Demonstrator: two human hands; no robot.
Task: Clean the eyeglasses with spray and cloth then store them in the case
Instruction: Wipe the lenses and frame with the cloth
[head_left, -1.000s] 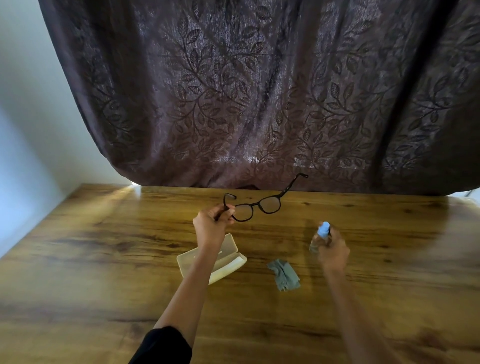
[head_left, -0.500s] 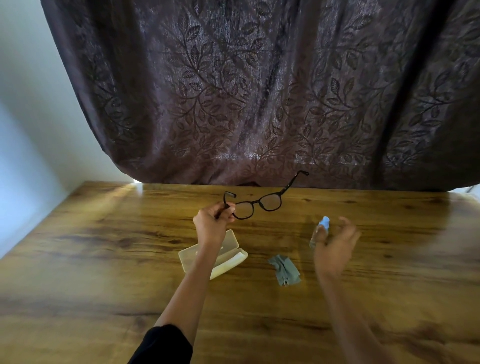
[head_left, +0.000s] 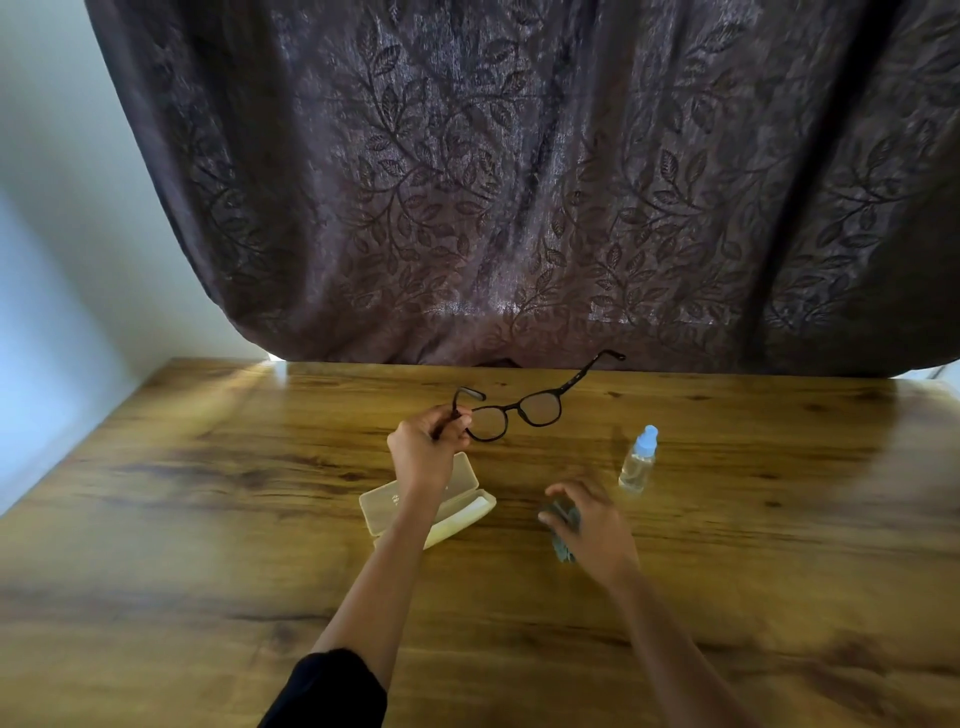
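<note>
My left hand (head_left: 427, 451) is closed around one temple of the eyeglasses (head_left: 519, 410), pinching it between thumb and fingers. I see the dark frame held up above the worktop (head_left: 208, 519), lenses tilted, the free temple sticking out toward the upper right in front of the curtain (head_left: 519, 182).

My right hand (head_left: 592, 525) is low over the grey cloth (head_left: 563, 545), fingers spread and curled down onto it. The hand covers most of the cloth and is blurred, so I cannot tell whether the fingers have closed on it or are only touching it.

Under my left wrist lies the case (head_left: 467, 506), pale cream, open, its lid hinged back flat on the worktop. My forearm crosses over it and hides its middle. The cloth sits just to the right of the case, apart from it.

Just beyond my right hand, to its upper right, the spray bottle (head_left: 639, 462) stands upright on the worktop, clear body with a light blue cap, touched by nothing.

The dark leaf-patterned curtain hangs along the far edge, and a pale wall (head_left: 62, 234) closes the left side.
</note>
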